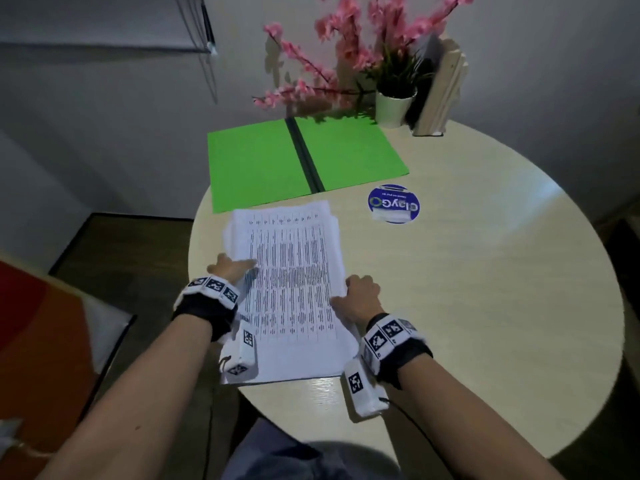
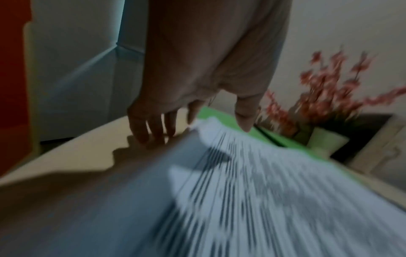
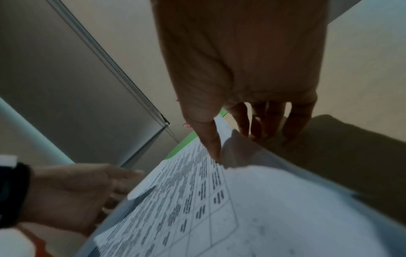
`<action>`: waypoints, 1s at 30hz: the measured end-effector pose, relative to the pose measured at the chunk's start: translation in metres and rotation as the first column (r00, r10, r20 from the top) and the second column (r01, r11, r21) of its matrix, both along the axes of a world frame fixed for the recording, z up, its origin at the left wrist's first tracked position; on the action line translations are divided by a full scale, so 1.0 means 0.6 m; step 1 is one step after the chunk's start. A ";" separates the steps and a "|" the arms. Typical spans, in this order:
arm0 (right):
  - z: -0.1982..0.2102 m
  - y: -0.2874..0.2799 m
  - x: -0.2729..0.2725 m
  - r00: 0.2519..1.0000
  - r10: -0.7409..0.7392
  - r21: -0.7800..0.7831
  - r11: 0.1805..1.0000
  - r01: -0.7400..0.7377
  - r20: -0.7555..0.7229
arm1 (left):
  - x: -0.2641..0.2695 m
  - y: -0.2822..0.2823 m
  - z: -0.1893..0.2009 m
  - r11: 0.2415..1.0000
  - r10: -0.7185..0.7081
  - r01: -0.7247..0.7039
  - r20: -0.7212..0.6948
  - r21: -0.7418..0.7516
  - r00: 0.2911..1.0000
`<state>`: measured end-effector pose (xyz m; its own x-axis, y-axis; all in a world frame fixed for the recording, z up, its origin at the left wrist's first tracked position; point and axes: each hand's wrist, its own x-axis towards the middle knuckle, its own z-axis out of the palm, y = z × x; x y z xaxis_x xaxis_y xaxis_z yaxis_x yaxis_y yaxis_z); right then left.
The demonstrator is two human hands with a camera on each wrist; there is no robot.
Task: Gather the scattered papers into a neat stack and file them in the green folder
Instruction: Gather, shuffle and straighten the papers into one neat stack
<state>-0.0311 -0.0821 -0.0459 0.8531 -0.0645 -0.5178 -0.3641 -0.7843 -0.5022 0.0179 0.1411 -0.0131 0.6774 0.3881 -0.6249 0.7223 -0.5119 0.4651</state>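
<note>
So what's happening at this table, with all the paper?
A person is tidying a pile of printed papers on a round table. The left hand grips the pile's left edge and the right hand grips its right edge, thumbs on top. The sheets are gathered but their edges are still a bit uneven. The green folder lies open just beyond the pile, with nothing filed in it yet.

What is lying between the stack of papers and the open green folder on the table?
Nothing: in the head view the far edge of the papers reaches the near edge of the green folder, with no object between.
</note>
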 end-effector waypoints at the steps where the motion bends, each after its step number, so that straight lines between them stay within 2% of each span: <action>1: -0.003 0.005 -0.003 1.000 0.014 0.015 1.000 -0.014 -0.009 | -0.013 -0.008 -0.008 1.000 0.023 -0.023 -0.032 0.002 0.999; 3: -0.006 0.009 -0.012 0.998 -0.055 0.201 0.978 0.059 -0.025 | -0.032 -0.029 -0.021 0.997 0.068 -0.068 -0.007 -0.025 0.998; 5: -0.003 -0.008 -0.019 0.987 -0.159 0.343 0.926 0.157 -0.022 | -0.035 -0.057 -0.027 0.998 0.042 -0.038 0.084 -0.045 0.996; 6: 0.008 -0.021 -0.021 0.981 -0.195 0.370 0.911 0.181 0.000 | -0.034 -0.074 -0.021 0.998 0.014 -0.003 0.156 -0.068 0.988; 8: 0.046 -0.055 -0.017 0.951 -0.265 0.383 0.904 0.189 0.157 | -0.026 -0.112 0.007 0.985 0.011 0.049 0.346 -0.165 0.938; 10: 0.093 -0.092 -0.010 0.866 -0.327 0.370 0.911 0.182 0.378 | -0.016 -0.153 0.059 0.947 0.101 0.080 0.527 -0.310 0.844; 13: 0.184 -0.142 -0.001 0.653 -0.359 0.371 0.920 0.128 0.666 | 0.004 -0.200 0.162 0.887 0.174 0.219 0.733 -0.407 0.658; 16: 0.253 -0.181 -0.008 0.503 -0.429 0.460 0.885 0.070 0.750 | 0.012 -0.223 0.226 0.807 0.220 0.388 0.837 -0.444 0.501; 18: 0.273 -0.199 -0.019 0.450 -0.489 0.535 0.844 0.030 0.747 | 0.008 -0.234 0.239 0.753 0.256 0.453 0.847 -0.478 0.466; 21: 0.276 -0.214 -0.034 0.373 -0.558 0.597 0.802 0.012 0.742 | 0.000 -0.249 0.238 0.774 0.210 0.484 0.886 -0.408 0.412; 25: 0.281 -0.229 -0.031 0.243 -0.474 0.489 0.872 -0.001 0.846 | -0.005 -0.260 0.229 0.884 -0.029 0.461 0.973 -0.082 0.229; 28: 0.286 -0.238 -0.024 0.239 -0.288 0.294 0.956 0.008 0.927 | -0.010 -0.260 0.229 0.883 -0.171 0.464 0.969 0.071 0.177; 30: 0.285 -0.245 -0.023 0.255 -0.254 0.252 0.967 0.040 0.933 | -0.017 -0.257 0.228 0.897 -0.224 0.419 0.961 0.138 0.161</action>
<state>-0.0449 -0.2293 0.1252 0.7150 -0.2648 0.6471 0.3612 -0.6525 -0.6662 0.0076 -0.0128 0.1234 0.8302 -0.0413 0.5559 -0.5138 -0.4437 0.7343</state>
